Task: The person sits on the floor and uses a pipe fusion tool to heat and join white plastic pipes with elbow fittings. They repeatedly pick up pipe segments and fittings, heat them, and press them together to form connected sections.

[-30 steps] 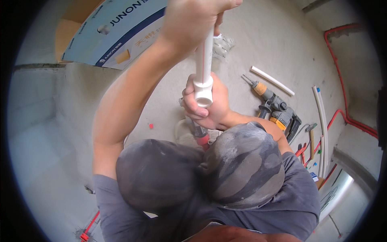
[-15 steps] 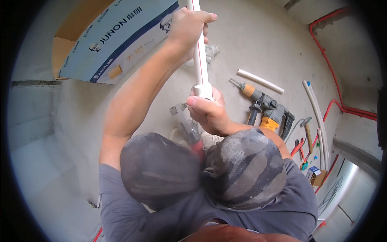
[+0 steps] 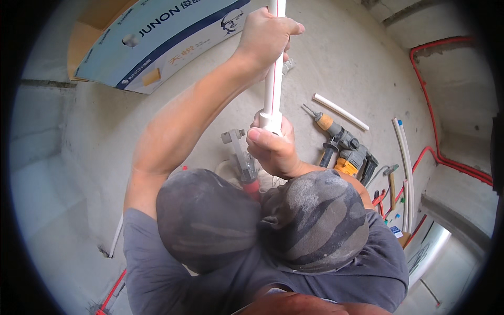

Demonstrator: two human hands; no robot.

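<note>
A white plastic pipe [image 3: 273, 86] with a thin red stripe stands before me, running up out of the picture. Its near end sits in a white pipe fitting [image 3: 270, 123]. Higher up, my left hand [image 3: 265, 39] is wrapped round the pipe, thumb pointing right. My right hand [image 3: 275, 149] grips the fitting from below, its thumb across the front. Between my knees, just below the right hand, is a grey tool with a red handle [image 3: 251, 187]; my legs partly hide it, so its kind is unclear.
A large blue-and-white cardboard box [image 3: 173, 44] stands at the far left. To the right lie a rotary hammer drill [image 3: 344, 139], a short white pipe [image 3: 341, 111], long white pipes [image 3: 407, 173] and a hammer [image 3: 391, 186]. Red conduit [image 3: 428, 100] runs along the right wall.
Both hands, the pipe and the fitting have shifted slightly right in the picture. The surroundings have shifted too, as the view has turned a little. Both grips stay the same.
</note>
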